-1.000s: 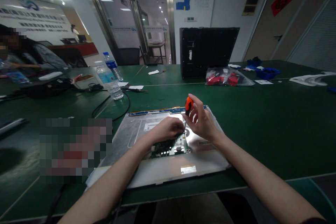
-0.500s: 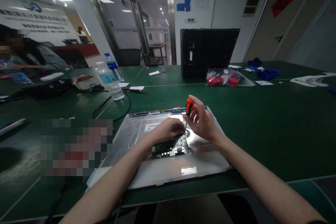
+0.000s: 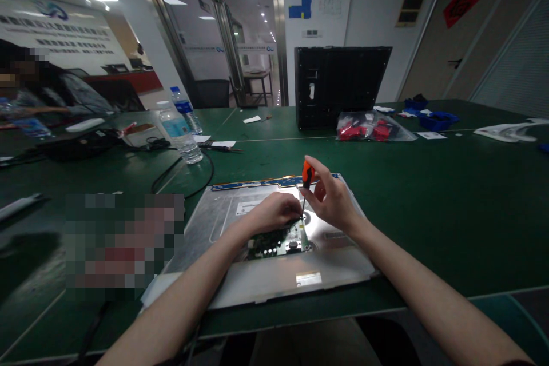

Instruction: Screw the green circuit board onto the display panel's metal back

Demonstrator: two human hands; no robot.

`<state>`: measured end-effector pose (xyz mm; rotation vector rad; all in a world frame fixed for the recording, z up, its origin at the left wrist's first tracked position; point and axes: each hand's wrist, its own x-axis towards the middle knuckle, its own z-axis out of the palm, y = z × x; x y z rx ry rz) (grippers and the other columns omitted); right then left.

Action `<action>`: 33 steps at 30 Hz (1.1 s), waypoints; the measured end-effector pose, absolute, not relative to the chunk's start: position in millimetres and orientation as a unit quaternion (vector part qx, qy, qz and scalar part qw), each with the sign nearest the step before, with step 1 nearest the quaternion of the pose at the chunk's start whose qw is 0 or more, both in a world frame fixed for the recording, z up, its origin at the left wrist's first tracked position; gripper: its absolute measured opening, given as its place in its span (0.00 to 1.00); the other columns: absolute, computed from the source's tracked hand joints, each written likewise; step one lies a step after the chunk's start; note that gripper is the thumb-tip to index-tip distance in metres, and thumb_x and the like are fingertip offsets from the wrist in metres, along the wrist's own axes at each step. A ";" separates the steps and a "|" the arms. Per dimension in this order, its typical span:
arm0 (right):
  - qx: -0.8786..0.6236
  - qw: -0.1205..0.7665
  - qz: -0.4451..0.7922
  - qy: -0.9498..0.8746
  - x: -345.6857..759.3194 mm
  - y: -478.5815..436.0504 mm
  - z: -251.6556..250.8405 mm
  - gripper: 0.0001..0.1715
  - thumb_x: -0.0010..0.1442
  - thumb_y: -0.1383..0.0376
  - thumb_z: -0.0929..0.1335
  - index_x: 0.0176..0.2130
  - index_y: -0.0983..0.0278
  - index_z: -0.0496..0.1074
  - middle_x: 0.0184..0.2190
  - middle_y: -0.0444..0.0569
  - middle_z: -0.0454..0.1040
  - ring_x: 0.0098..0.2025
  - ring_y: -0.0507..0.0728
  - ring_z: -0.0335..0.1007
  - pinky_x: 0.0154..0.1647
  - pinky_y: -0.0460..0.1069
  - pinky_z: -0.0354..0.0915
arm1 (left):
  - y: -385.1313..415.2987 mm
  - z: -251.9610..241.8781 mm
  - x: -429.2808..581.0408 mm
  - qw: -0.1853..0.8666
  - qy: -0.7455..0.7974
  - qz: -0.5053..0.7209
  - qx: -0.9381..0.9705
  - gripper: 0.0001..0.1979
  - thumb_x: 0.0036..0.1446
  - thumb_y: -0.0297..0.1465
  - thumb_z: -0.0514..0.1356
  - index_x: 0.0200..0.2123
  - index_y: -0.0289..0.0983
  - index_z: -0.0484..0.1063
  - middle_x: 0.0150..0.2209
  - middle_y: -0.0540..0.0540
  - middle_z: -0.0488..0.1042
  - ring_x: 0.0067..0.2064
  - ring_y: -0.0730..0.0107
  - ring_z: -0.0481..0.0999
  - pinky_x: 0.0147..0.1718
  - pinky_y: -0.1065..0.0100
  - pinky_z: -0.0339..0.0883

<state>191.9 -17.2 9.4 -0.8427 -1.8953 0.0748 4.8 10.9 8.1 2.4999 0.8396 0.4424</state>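
Observation:
A silver metal panel (image 3: 257, 274) lies flat on the green table in front of me, with a green circuit board (image 3: 278, 242) fixed near its middle. My right hand (image 3: 330, 197) pinches an orange-handled screwdriver (image 3: 307, 174) upright, its tip down at the board's far right corner. My left hand (image 3: 274, 211) is closed beside the shaft, fingers curled at the board's top edge close to the tip; what they pinch is too small to see.
Two water bottles (image 3: 179, 131) and black cables (image 3: 189, 168) sit at the back left. A black panel (image 3: 338, 86) stands upright behind, with a bag of red parts (image 3: 369, 128) and blue trays (image 3: 437, 119) to its right. Another person sits far left.
My right hand's fingers have shifted slightly round the screwdriver handle, which now leans a little to the left. My left hand and the panel have stayed put.

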 end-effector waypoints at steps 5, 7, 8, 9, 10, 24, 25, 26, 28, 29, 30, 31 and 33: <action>-0.355 0.510 0.013 -0.783 192.8 -17.1 9.8 0.38 0.61 0.65 0.69 0.65 0.59 0.51 0.28 0.41 0.73 0.20 0.50 0.64 0.21 0.47 0.64 | 11.0 7.5 3.8 0.225 0.306 0.162 0.911 0.08 0.54 0.20 0.59 0.31 0.34 0.77 0.30 0.48 0.78 0.30 0.72 0.73 0.33 0.73 0.65; -0.354 0.502 0.036 -0.788 192.7 -18.5 10.8 0.37 0.63 0.66 0.67 0.66 0.59 0.50 0.31 0.43 0.74 0.21 0.50 0.67 0.21 0.46 0.65 | 11.4 6.6 3.8 0.221 0.304 0.163 0.912 0.08 0.54 0.20 0.59 0.32 0.34 0.77 0.30 0.49 0.78 0.30 0.72 0.73 0.33 0.73 0.65; -0.352 0.498 0.049 -0.791 192.5 -19.1 11.1 0.37 0.63 0.68 0.65 0.66 0.58 0.49 0.32 0.45 0.75 0.23 0.50 0.69 0.22 0.46 0.66 | 11.6 6.3 3.9 0.221 0.303 0.162 0.913 0.07 0.54 0.21 0.59 0.32 0.34 0.77 0.30 0.48 0.78 0.30 0.72 0.73 0.33 0.73 0.65; -0.350 0.497 0.057 -0.792 192.3 -19.5 11.2 0.36 0.64 0.69 0.64 0.67 0.58 0.48 0.34 0.46 0.76 0.24 0.51 0.70 0.22 0.46 0.66 | 11.7 6.3 4.0 0.221 0.303 0.162 0.913 0.07 0.54 0.21 0.59 0.32 0.34 0.77 0.29 0.48 0.78 0.30 0.71 0.73 0.33 0.73 0.65; -0.349 0.498 0.060 -0.792 192.1 -19.4 10.9 0.36 0.64 0.69 0.63 0.67 0.58 0.48 0.34 0.46 0.76 0.24 0.51 0.71 0.22 0.46 0.66 | 11.7 6.4 4.2 0.221 0.303 0.161 0.913 0.07 0.54 0.21 0.59 0.32 0.34 0.77 0.29 0.48 0.78 0.30 0.71 0.73 0.33 0.73 0.65; -0.345 0.501 0.064 -0.791 191.9 -19.1 9.3 0.40 0.63 0.69 0.63 0.69 0.58 0.43 0.30 0.44 0.73 0.24 0.52 0.70 0.20 0.47 0.66 | 12.8 5.6 4.8 0.242 0.299 0.162 0.909 0.08 0.53 0.19 0.59 0.32 0.34 0.77 0.30 0.48 0.78 0.31 0.70 0.74 0.34 0.72 0.65; -0.345 0.501 0.066 -0.791 191.8 -19.0 9.1 0.40 0.63 0.70 0.62 0.69 0.58 0.43 0.32 0.45 0.74 0.25 0.52 0.70 0.20 0.47 0.66 | 13.0 5.7 5.0 0.242 0.299 0.162 0.909 0.08 0.53 0.19 0.59 0.32 0.34 0.77 0.30 0.48 0.78 0.31 0.70 0.74 0.34 0.72 0.65; -0.343 0.504 0.062 -0.790 191.7 -18.5 8.9 0.40 0.63 0.70 0.62 0.68 0.58 0.44 0.33 0.45 0.74 0.25 0.52 0.70 0.20 0.46 0.66 | 13.1 5.8 5.1 0.243 0.299 0.162 0.909 0.08 0.53 0.19 0.59 0.31 0.34 0.77 0.29 0.48 0.78 0.31 0.70 0.74 0.34 0.72 0.65; -0.342 0.514 0.039 -0.786 191.5 -17.0 8.2 0.37 0.63 0.68 0.64 0.67 0.57 0.47 0.32 0.44 0.74 0.23 0.50 0.68 0.20 0.46 0.64 | 12.9 6.4 5.1 0.242 0.301 0.162 0.908 0.07 0.53 0.18 0.60 0.31 0.33 0.76 0.29 0.48 0.78 0.31 0.71 0.74 0.33 0.73 0.64; -0.342 0.519 0.024 -0.783 191.5 -16.2 7.9 0.36 0.63 0.67 0.65 0.66 0.58 0.49 0.31 0.43 0.73 0.22 0.50 0.66 0.19 0.46 0.63 | 12.8 6.7 4.9 0.242 0.301 0.161 0.908 0.07 0.53 0.18 0.60 0.31 0.33 0.76 0.30 0.48 0.78 0.31 0.71 0.74 0.33 0.73 0.64; -0.342 0.523 0.011 -0.780 191.5 -15.7 7.9 0.35 0.63 0.65 0.66 0.65 0.58 0.51 0.29 0.42 0.72 0.21 0.49 0.64 0.19 0.46 0.63 | 12.6 6.8 4.8 0.241 0.302 0.160 0.908 0.07 0.53 0.18 0.60 0.31 0.33 0.76 0.30 0.47 0.78 0.31 0.71 0.74 0.33 0.73 0.64; -0.343 0.525 0.001 -0.779 191.6 -15.6 8.1 0.35 0.63 0.64 0.67 0.65 0.58 0.52 0.28 0.41 0.71 0.20 0.49 0.63 0.19 0.46 0.62 | 12.5 6.9 4.6 0.240 0.302 0.159 0.909 0.07 0.53 0.18 0.60 0.31 0.33 0.76 0.30 0.47 0.78 0.31 0.71 0.74 0.33 0.73 0.64; -0.346 0.523 -0.001 -0.779 191.9 -16.4 9.3 0.34 0.63 0.62 0.67 0.64 0.58 0.53 0.28 0.41 0.71 0.20 0.49 0.62 0.19 0.46 0.62 | 12.2 6.8 4.3 0.240 0.304 0.160 0.908 0.07 0.54 0.19 0.60 0.31 0.33 0.76 0.31 0.47 0.78 0.31 0.71 0.74 0.33 0.73 0.64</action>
